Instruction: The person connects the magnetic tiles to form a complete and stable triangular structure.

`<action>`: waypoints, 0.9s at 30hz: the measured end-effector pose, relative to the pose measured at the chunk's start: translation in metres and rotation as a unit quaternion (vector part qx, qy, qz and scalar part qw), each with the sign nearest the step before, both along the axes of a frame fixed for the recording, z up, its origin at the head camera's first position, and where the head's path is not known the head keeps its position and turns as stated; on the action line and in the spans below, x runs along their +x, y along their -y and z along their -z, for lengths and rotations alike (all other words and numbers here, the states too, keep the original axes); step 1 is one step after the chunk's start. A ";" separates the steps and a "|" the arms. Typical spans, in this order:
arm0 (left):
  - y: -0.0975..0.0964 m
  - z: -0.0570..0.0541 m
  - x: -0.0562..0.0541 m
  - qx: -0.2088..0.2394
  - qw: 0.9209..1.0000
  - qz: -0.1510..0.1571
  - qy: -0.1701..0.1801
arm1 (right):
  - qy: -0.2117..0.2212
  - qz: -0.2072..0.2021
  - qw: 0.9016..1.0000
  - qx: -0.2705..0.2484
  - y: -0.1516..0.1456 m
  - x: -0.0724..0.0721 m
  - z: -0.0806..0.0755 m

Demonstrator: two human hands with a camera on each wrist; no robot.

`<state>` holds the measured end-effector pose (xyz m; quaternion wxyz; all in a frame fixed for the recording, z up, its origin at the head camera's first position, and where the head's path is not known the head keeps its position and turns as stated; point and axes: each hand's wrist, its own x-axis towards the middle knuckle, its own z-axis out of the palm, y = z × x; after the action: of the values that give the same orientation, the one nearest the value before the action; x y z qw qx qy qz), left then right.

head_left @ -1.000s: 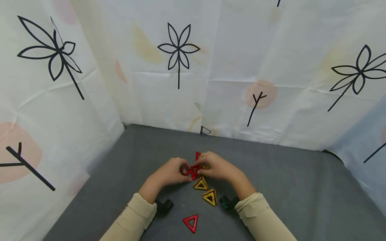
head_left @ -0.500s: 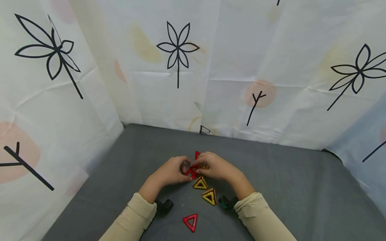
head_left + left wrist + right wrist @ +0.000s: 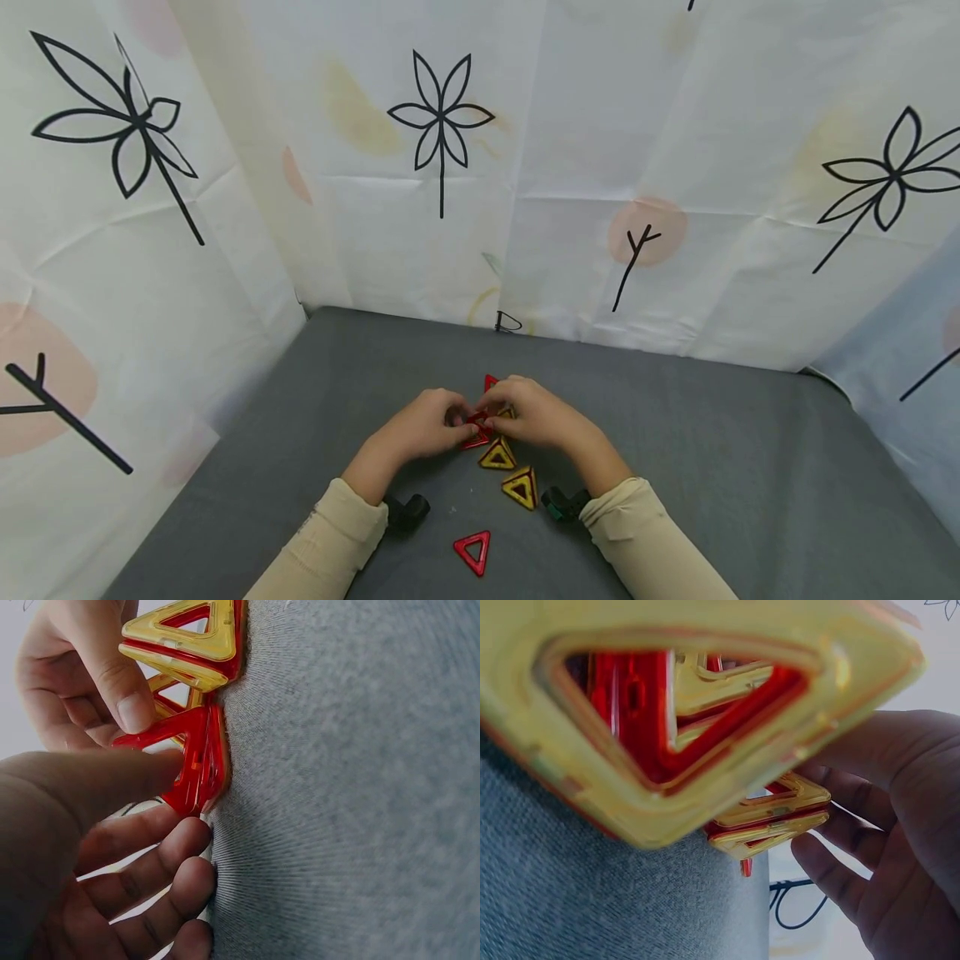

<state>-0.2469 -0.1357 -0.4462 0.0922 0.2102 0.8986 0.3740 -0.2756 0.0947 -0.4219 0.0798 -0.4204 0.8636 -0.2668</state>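
Observation:
Red triangular magnetic tiles (image 3: 476, 442) are between my two hands, partly covered by fingers. My left hand (image 3: 423, 423) pinches a red tile (image 3: 196, 746), its thumb on the tile's face and other fingers curled below. From the other side my right hand (image 3: 536, 410) pinches the red pieces with thumb and forefinger; its thumb (image 3: 135, 712) lies at the tile's upper edge in the left wrist view. A yellow-and-red piece (image 3: 507, 412) shows partly behind the right fingers. Nearer stand two yellow-and-red pyramids (image 3: 498, 455), (image 3: 520, 488).
One loose red triangle (image 3: 472, 553) lies near the front of the grey table surface (image 3: 675, 467). Beyond the right hand another red piece (image 3: 491, 382) peeks out. A yellow frame (image 3: 660, 825) looms close in the right wrist view. Printed cloth (image 3: 570, 167) hangs behind.
The red tiles between the hands have changed tilt, and the left thumb has shifted slightly up along them. The right hand keeps nearly the same place. The pyramids and loose triangle stay put.

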 end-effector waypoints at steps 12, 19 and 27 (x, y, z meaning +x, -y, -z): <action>0.006 0.003 -0.004 -0.015 1.000 -0.004 -0.022 | 0.008 -0.003 1.000 -0.018 0.002 0.001 -0.002; 0.008 0.003 -0.004 -0.023 0.999 -0.009 -0.022 | 0.009 -0.006 1.000 -0.019 0.003 0.002 -0.003; 0.008 0.004 -0.004 -0.026 0.999 -0.012 -0.018 | 0.007 -0.008 1.000 -0.024 0.003 0.002 -0.003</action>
<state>-0.2512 -0.1439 -0.4498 0.0771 0.2041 0.9117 0.3481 -0.2732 0.0921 -0.4185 0.0775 -0.4270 0.8531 -0.2898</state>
